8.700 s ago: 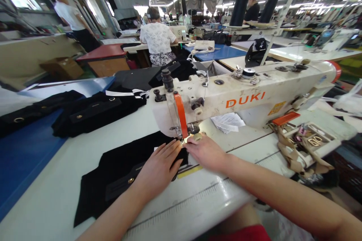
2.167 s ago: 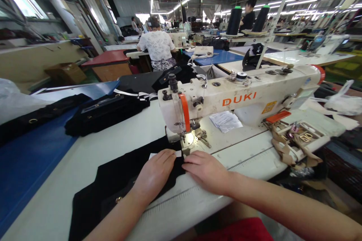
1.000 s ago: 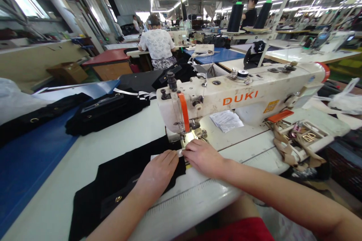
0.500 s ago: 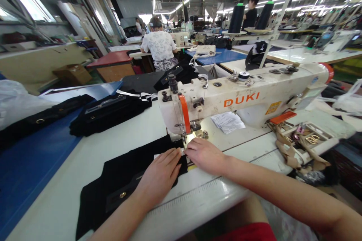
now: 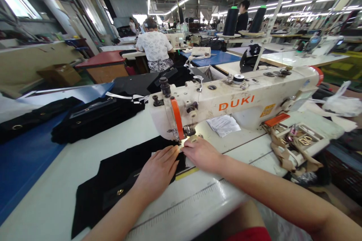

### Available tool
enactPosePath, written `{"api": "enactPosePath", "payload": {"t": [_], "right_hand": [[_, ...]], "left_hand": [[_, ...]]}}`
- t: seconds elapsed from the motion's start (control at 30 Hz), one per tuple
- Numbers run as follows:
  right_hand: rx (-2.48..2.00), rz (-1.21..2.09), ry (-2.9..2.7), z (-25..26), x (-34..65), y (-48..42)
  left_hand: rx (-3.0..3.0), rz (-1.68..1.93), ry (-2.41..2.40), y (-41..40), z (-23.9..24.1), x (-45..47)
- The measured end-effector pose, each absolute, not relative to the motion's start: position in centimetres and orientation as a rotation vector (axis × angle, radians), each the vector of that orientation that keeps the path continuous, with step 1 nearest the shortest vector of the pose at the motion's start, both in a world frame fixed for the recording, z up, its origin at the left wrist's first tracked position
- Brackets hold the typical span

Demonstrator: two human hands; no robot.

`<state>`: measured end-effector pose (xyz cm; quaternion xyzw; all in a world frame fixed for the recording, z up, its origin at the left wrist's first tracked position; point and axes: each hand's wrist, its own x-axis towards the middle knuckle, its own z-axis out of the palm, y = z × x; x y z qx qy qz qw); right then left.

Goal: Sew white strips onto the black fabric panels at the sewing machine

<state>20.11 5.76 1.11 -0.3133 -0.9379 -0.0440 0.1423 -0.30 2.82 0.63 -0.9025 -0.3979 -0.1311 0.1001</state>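
Note:
A black fabric piece (image 5: 93,188) with a brass-coloured eyelet lies on the sewing machine's bed, its right end near the needle. My left hand (image 5: 158,167) rests flat on this fabric, fingers extended toward the presser foot. A small white label (image 5: 181,147) shows between my hands, just in front of the needle area. Thumb and fingers of my right hand (image 5: 202,154) are closed in a pinch at the label's right side; the fingertips are partly hidden. Over both hands stands the white sewing machine (image 5: 209,101) with an orange guard (image 5: 177,118).
Printed paper slips (image 5: 223,125) lie behind my right hand. A parts tray (image 5: 301,143) with metal hardware and beige straps sits at right. Folded black pieces (image 5: 98,115) are stacked at left, near a blue surface (image 5: 34,173). A co-worker (image 5: 155,47) sits ahead.
The view has turned slightly, so the scene sits further left. My hands stay by the needle, the right still pinching; more of the yellow strip below them shows.

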Motion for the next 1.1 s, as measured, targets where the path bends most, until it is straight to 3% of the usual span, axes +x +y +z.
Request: {"api": "enactPosePath", "payload": {"t": [1.1], "right_hand": [[-0.897,-0.071,-2.673,0.53,20.47,5.47]], "left_hand": [[-2.682,-0.442,-1.185,3.49,0.68,-0.26]]}}
